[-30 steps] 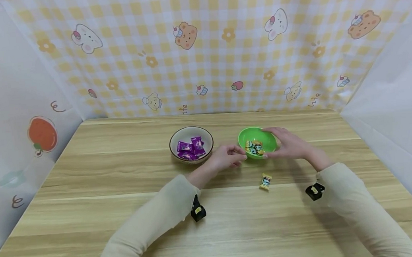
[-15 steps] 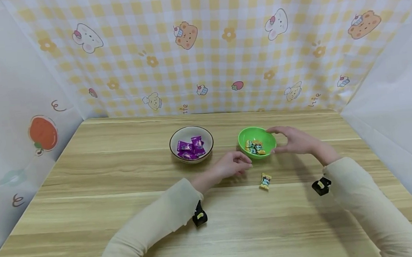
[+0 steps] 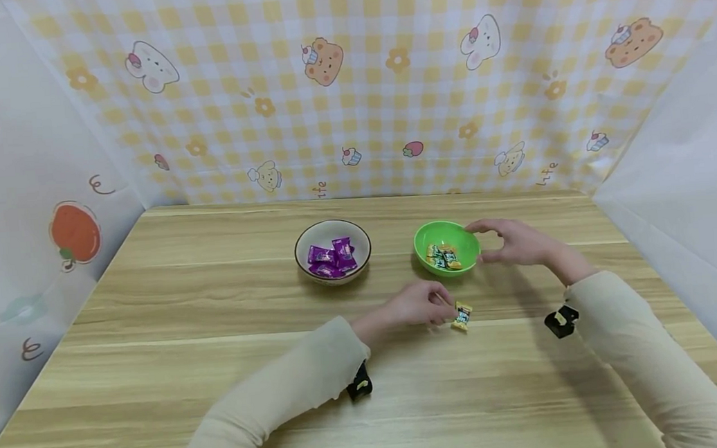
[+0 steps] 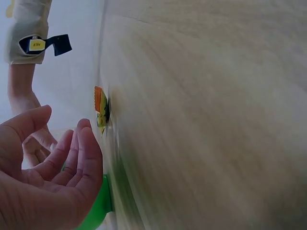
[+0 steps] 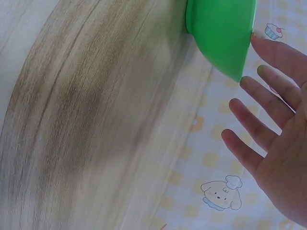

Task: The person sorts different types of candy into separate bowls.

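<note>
A yellow-wrapped candy [image 3: 463, 316] lies on the table in front of the green bowl [image 3: 422, 261]. Close at its left is my left hand [image 3: 419, 304], fingers loosely bent. In the left wrist view there is a gap between thumb and fingers, with the candy [image 4: 102, 109] just past the fingertips. Several similar candies [image 3: 443, 256] sit inside the green bowl. At the bowl's right side, my right hand [image 3: 516, 242] has its fingers spread. Thumb and fingertips are at the rim in the right wrist view, the palm apart from the bowl [image 5: 220, 33].
A cream bowl with a dark rim [image 3: 304, 269] stands left of the green one, holding several purple-wrapped candies [image 3: 334, 258]. Both bowls are toward the back of the wooden table [image 3: 215, 317]. A checked cloth [image 3: 375, 98] hangs behind.
My left hand has moved from the green bowl's left side toward the front, to the single candy. The right hand has drawn slightly right, and its fingers have come out from over the bowl.
</note>
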The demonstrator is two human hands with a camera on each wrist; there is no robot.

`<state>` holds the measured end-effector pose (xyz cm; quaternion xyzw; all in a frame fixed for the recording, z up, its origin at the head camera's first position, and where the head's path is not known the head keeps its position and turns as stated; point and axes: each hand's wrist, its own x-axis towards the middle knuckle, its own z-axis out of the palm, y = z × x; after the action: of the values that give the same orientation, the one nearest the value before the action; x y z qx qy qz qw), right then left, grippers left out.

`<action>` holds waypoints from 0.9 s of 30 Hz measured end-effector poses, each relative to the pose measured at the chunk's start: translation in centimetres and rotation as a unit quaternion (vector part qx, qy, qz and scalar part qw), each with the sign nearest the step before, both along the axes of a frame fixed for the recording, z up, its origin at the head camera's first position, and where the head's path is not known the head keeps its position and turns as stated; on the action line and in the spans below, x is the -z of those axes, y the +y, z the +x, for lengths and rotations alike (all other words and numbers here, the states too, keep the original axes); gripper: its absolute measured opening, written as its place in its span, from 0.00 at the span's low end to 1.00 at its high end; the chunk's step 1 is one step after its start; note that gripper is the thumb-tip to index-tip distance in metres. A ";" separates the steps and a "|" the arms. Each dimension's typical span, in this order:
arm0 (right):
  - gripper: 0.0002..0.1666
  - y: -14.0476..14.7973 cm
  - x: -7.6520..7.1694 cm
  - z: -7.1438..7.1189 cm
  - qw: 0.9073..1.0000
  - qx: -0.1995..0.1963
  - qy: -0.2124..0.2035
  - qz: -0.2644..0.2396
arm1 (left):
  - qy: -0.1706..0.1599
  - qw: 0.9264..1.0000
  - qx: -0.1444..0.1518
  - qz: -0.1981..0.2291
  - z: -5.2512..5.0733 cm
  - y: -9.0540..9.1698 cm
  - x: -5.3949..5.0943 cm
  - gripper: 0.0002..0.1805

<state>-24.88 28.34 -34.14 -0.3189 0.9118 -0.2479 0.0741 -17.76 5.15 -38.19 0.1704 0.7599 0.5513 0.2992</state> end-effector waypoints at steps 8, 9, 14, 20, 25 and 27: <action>0.32 0.0 -0.1 -0.1 1.000 0.012 -0.014 0.001 | 0.100 0.990 0.019 -0.094 0.2 1.6 0.8 0.11; 0.32 0.0 -0.1 -0.1 1.000 0.014 -0.016 0.002 | 0.117 0.986 0.021 -0.113 0.2 1.8 0.9 0.12; 0.33 0.0 -0.1 -0.1 1.000 0.015 -0.016 0.003 | 0.186 0.965 0.026 -0.185 0.2 2.7 1.2 0.16; 0.32 0.0 -0.1 0.0 1.000 0.015 -0.016 -0.001 | 0.228 0.944 0.041 -0.233 -0.1 3.1 1.0 0.18; 0.32 0.1 0.1 0.0 1.000 0.012 -0.014 -0.005 | 0.281 0.924 0.063 -0.250 -0.3 3.2 1.0 0.18; 0.32 0.1 0.1 0.0 1.000 0.011 -0.012 -0.007 | 0.299 0.918 0.070 -0.250 -0.3 3.2 0.9 0.19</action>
<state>-24.83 28.44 -34.28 -0.3062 0.9127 -0.2585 0.0802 -18.03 8.39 -39.14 0.2998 0.9131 0.2446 0.1290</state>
